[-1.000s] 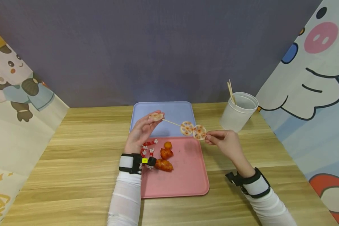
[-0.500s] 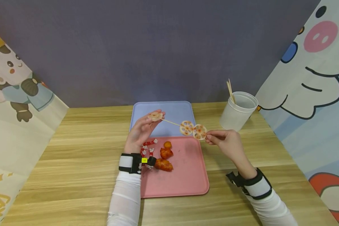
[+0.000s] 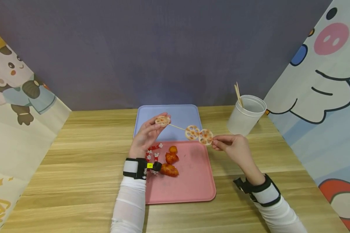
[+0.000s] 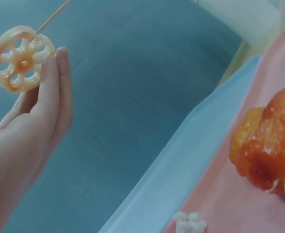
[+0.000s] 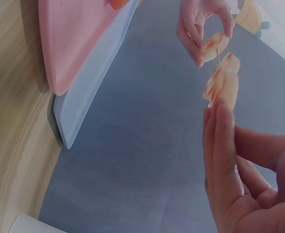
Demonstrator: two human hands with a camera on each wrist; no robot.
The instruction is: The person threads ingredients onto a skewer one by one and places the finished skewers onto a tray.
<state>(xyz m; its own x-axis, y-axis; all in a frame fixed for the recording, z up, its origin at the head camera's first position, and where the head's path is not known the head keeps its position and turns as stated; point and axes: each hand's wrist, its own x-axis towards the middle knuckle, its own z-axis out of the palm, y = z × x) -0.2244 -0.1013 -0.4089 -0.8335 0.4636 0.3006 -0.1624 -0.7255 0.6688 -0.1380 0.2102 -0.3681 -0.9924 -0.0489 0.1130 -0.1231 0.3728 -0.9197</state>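
My left hand (image 3: 145,135) pinches a browned lotus root slice (image 4: 21,58) by its edges, over the blue tray. A thin wooden skewer (image 3: 177,127) runs from this slice's rim to the right. Two more lotus root slices (image 3: 199,134) sit side by side on the skewer, close to my right hand (image 3: 232,147). That hand pinches the skewer end just past the outer slice, with its fingertips hiding the tip. In the right wrist view both threaded slices (image 5: 224,80) appear nearly edge-on. Whether the skewer pierces the left slice deeply cannot be told.
Below the hands lies a pink tray (image 3: 192,181) with orange-glazed meat pieces (image 3: 169,170) and red-and-white pieces (image 3: 156,156), partly hidden by the left wrist. Behind it is a blue tray (image 3: 183,113). A white bucket (image 3: 242,118) with wooden skewers (image 3: 238,94) stands back right.
The left slice has tilted so that more of its holed face shows, and it has shifted slightly right. The right hand has hardly moved.
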